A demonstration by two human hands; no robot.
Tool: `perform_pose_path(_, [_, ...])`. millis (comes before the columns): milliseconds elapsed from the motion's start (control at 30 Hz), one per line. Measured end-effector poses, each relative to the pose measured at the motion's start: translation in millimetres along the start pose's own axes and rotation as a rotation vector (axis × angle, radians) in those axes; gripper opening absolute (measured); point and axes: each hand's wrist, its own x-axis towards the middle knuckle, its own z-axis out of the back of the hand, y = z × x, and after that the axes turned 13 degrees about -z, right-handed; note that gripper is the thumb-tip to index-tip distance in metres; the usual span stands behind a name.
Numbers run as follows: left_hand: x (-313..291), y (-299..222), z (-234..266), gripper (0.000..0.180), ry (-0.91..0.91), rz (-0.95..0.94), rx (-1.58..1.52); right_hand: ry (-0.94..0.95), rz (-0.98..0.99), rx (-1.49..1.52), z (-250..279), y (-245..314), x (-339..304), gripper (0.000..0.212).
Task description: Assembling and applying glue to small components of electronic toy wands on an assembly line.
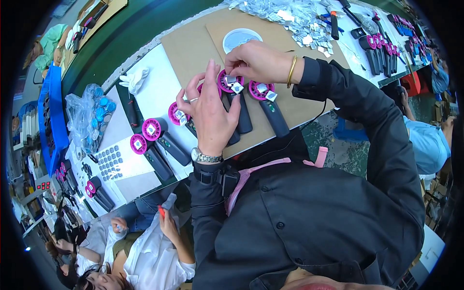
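Observation:
My right hand (256, 62) reaches in over the brown board (270, 29), thumb and fingers pinched together at a round magenta head (224, 87) of a dark-handled device. Whatever those fingertips hold is too small to make out; a small silvery square (230, 79) shows just under them. My left hand (211, 118) lies over neighbouring devices, fingers stretched out, partly hiding them. Right of it is another device (275, 116) with a magenta head and small white squares on it. Left of my left hand, a magenta head (178, 113) carries similar squares.
A white round tub (236, 36) stands beyond my right hand, near a heap of silvery squares (309, 36). More magenta-headed devices (162, 140) lie to the left, by a clear bag of blue-capped pieces (94, 116). A person in white (154, 246) sits at the lower left.

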Motion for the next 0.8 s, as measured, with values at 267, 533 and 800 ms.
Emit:
perform_pose_path(267, [1,0,0,0.102,0.062,0.022,-0.018,0.022,0.005,0.026,-6,-5,5,0.012])
perform_pose_path(533, [-1,4,-4,0.103,0.053,0.009,0.006,-0.063,-0.057,-0.050,-9,1,-1,0.010])
perform_pose_path(800, [-1,7,-5,0.102,0.043,0.016,0.007,-0.048,-0.099,-0.191,-11,9,8,0.014])
